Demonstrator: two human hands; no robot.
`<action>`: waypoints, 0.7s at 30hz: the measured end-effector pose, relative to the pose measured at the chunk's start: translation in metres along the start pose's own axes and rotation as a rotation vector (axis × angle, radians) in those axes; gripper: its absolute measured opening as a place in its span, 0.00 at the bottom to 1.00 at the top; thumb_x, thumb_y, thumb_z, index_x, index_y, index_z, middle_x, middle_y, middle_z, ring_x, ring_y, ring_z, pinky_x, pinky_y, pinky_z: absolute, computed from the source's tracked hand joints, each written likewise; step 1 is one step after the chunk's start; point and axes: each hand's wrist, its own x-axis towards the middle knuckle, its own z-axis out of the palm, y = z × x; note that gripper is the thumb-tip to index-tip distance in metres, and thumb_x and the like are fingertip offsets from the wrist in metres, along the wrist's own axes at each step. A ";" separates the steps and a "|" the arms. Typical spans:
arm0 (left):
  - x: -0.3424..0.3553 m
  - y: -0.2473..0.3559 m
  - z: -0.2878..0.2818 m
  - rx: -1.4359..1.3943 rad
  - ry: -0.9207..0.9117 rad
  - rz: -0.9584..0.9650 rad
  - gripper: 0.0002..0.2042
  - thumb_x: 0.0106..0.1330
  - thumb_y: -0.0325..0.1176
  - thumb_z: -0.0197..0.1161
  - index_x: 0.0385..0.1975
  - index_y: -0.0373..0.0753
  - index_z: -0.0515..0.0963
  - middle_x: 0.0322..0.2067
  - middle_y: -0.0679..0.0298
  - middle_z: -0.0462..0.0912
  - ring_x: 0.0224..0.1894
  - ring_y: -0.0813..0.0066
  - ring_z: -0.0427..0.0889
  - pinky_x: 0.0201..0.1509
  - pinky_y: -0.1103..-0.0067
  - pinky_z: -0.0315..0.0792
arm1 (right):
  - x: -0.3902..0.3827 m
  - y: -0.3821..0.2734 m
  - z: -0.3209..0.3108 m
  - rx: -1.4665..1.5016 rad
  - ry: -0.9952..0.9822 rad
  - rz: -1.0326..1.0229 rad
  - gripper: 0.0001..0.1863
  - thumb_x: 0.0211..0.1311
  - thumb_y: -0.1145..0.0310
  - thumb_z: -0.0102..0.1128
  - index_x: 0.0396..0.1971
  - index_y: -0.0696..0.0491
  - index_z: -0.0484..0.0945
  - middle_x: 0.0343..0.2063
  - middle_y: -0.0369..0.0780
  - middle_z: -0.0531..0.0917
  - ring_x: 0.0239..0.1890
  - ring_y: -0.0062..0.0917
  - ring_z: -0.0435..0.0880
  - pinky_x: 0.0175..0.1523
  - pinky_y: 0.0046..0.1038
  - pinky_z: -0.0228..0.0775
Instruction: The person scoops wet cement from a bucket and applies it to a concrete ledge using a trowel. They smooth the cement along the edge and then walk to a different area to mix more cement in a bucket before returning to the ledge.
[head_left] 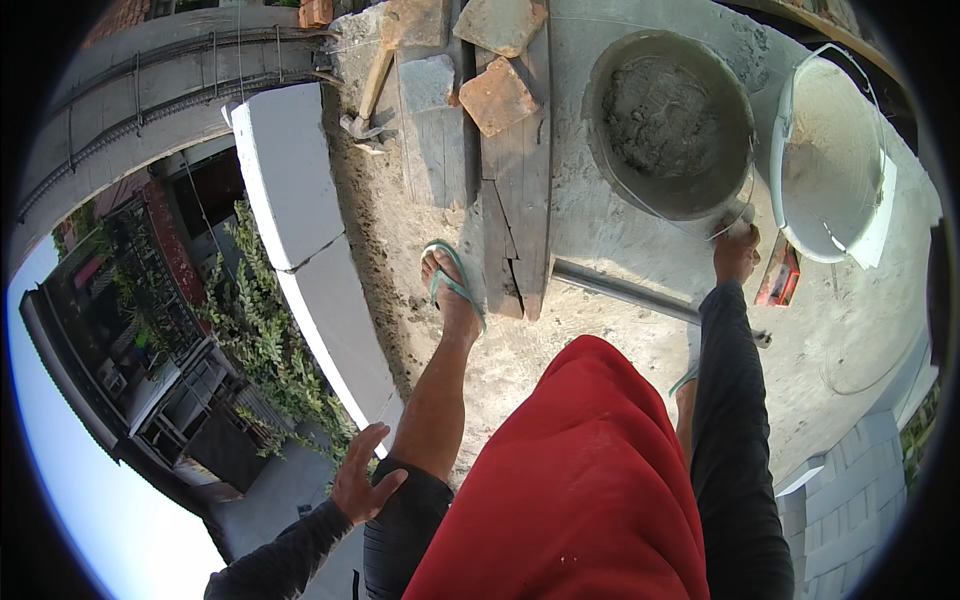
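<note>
My right hand (737, 252) reaches down beside a dark bucket (600, 135) that holds grey wet mortar (665, 115). Its fingers are closed at the bucket's near right rim, around something greyish that I cannot make out. The bucket's thin wire handle hangs down on the near side. My left hand (366, 478) is empty, its fingers apart, next to my left knee and close to the low wall of white blocks (330, 285).
A white bucket (830, 150) stands right of the dark one, with a red object (779, 275) near it. A metal bar (625, 290) lies on the floor. Planks (515, 200), brick pieces (498, 97) and a wooden-handled hammer (375, 85) lie ahead. Past the block wall is a drop.
</note>
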 end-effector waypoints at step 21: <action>-0.077 -0.134 0.092 0.359 0.146 0.101 0.20 0.62 0.48 0.58 0.54 0.56 0.79 0.60 0.75 0.74 0.64 0.57 0.69 0.58 0.57 0.70 | -0.295 -0.428 -0.010 0.381 -0.156 -0.905 0.53 0.49 0.57 0.78 0.74 0.41 0.55 0.73 0.47 0.53 0.74 0.46 0.54 0.73 0.45 0.57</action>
